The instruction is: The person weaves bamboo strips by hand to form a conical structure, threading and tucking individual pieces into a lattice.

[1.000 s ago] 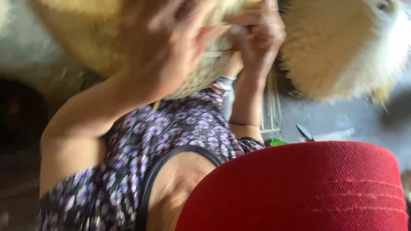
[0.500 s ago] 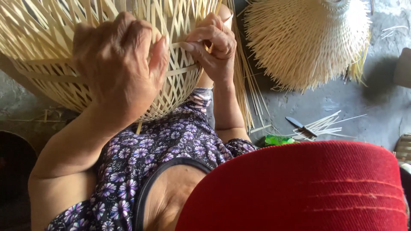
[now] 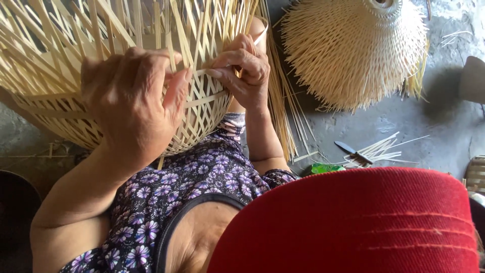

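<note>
Baskets: one half-woven basket (image 3: 101,65), one finished basket (image 3: 353,50); your left hand (image 3: 129,101) and right hand (image 3: 245,71) are pinching its strips.

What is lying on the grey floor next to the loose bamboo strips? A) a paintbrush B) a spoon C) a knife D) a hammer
C: a small knife with a dark handle and a pale blade lies flat on the floor beside the loose bamboo strips, away from both hands, which are on the woven basket.

Single head view, looking steeply down past red brim (image 3: 348,222), close on lap, floor beyond.
</note>
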